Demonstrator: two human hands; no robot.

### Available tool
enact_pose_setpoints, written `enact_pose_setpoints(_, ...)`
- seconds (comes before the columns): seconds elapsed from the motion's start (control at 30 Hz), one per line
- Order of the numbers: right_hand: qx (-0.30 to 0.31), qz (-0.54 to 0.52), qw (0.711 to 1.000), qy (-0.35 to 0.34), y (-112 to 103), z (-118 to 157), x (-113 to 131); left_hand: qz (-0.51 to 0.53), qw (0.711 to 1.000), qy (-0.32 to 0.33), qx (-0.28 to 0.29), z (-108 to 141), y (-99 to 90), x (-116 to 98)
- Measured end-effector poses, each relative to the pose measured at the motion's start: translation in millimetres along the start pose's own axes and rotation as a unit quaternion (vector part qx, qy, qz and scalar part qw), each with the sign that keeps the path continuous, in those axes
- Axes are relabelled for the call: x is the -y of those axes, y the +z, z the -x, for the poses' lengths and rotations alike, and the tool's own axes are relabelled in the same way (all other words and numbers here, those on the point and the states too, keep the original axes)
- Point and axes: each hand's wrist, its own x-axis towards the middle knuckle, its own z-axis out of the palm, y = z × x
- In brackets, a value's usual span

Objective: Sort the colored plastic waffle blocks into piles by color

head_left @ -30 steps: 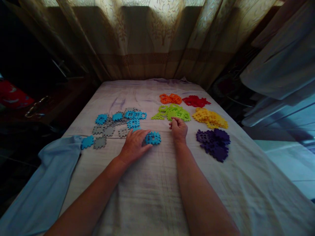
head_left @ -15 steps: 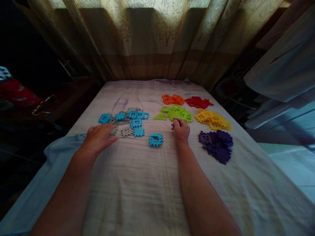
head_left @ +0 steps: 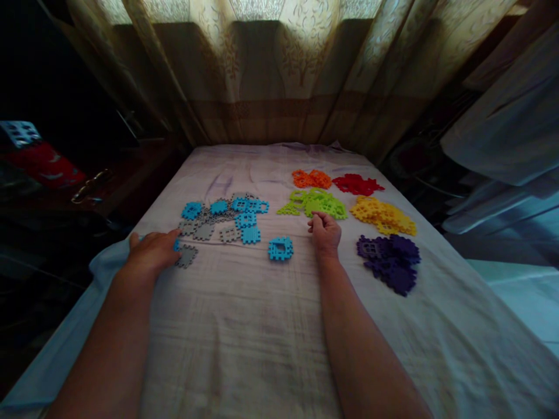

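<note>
My left hand (head_left: 154, 251) is at the left side of the bed, its fingers stretched out and low over the sheet. A blue interlocking plastic tile (head_left: 177, 245) shows partly at its fingertips, mostly hidden by the hand. Just beyond the thumb lies a grey tile (head_left: 187, 256). My right hand (head_left: 325, 231) rests as a loose fist in front of the lime-green tiles (head_left: 318, 203), with nothing showing between its fingers. Between the hands sits a square blue piece with an opening (head_left: 280, 249). Blue tiles (head_left: 250, 234) and grey tiles (head_left: 203, 231) lie mixed on the left.
Orange pieces (head_left: 311, 178) and red pieces (head_left: 358, 184) lie at the far right. Nearer are a yellow pile (head_left: 384, 215) and a dark purple pile (head_left: 391, 262). A curtain (head_left: 262, 87) hangs behind the sheet-covered surface (head_left: 244, 326). A light-blue cloth (head_left: 102, 270) lies along the left edge.
My left hand has moved left and toward me, off the grey tiles, uncovering several of them. A grey tile now shows beside it. The view has shifted slightly; my right hand stays in place.
</note>
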Motion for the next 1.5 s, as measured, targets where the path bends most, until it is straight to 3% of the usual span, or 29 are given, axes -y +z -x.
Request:
enact_pose_setpoints(0.1, 0.002, 0.007, 1.000, -0.001, 0, 0, -1, -0.040, 0.998, -0.024, 0.035, 4, -4.4, -14)
enact_pose_setpoints(0.2, 0.004, 0.011, 1.000, -0.003, 0, 0, -1, 0.002, 0.999, -0.016, 0.040, 9, -5.1, -19)
enact_pose_setpoints(0.53, 0.007, 0.011, 1.000, 0.006, 0, 0, 0, 0.056, 0.998, 0.039, 0.005, 21, 8.2, -37)
enact_pose_setpoints(0.67, 0.003, 0.006, 1.000, 0.001, 0, 0, 1, 0.066, 0.996, 0.050, -0.042, 21, 9.0, -36)
enact_pose_setpoints(0.9, 0.002, 0.011, 1.000, -0.001, 1, 1, 1, 0.042, 0.998, -0.031, -0.018, 18, 9.8, -30)
enact_pose_setpoints(1.13, 0.009, 0.010, 1.000, 0.004, 0, 2, 1, 0.051, 0.997, -0.037, -0.032, 13, 4.4, -30)
enact_pose_setpoints(1.37, 0.014, 0.015, 1.000, 0.000, 1, 2, 1, 0.130, 0.986, -0.051, -0.090, 19, -10.6, -40)
enact_pose_setpoints(1.5, 0.017, 0.011, 1.000, 0.006, 1, 1, 2, 0.247, 0.959, -0.041, -0.132, 22, -20.4, -67)
